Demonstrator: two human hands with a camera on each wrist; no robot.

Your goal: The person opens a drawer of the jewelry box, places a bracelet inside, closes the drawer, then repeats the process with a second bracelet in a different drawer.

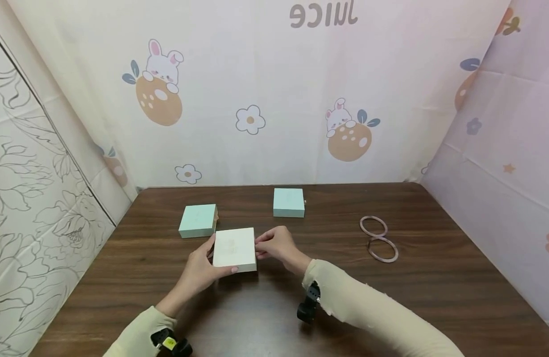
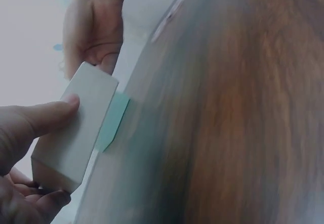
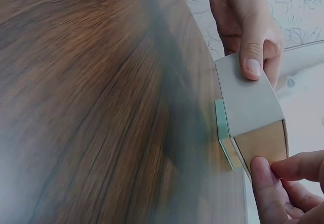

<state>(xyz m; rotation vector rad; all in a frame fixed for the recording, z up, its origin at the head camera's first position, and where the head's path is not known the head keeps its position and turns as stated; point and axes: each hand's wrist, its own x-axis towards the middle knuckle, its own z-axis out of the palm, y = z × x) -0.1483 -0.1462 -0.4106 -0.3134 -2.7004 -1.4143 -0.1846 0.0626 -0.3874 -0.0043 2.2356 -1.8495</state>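
Observation:
A square cream box (image 1: 233,250) is held in front of me, tilted. My left hand (image 1: 199,267) grips it from the left, its thumb along the near side. At the box's right end is my right hand (image 1: 280,246), with thumb and forefinger pinched together. In the right wrist view, those fingertips (image 3: 262,171) meet at the box's tan end face (image 3: 260,140); whatever small part lies between them is hidden. Just behind the cream box, a mint green box (image 1: 198,219) lies on the table.
A second mint green box (image 1: 288,202) rests near the back edge of the dark wooden table (image 1: 435,297), with a small tab on its right side. Two pale pink rings (image 1: 383,249) lie at the right, touching. Printed curtains (image 1: 283,148) stand behind the table.

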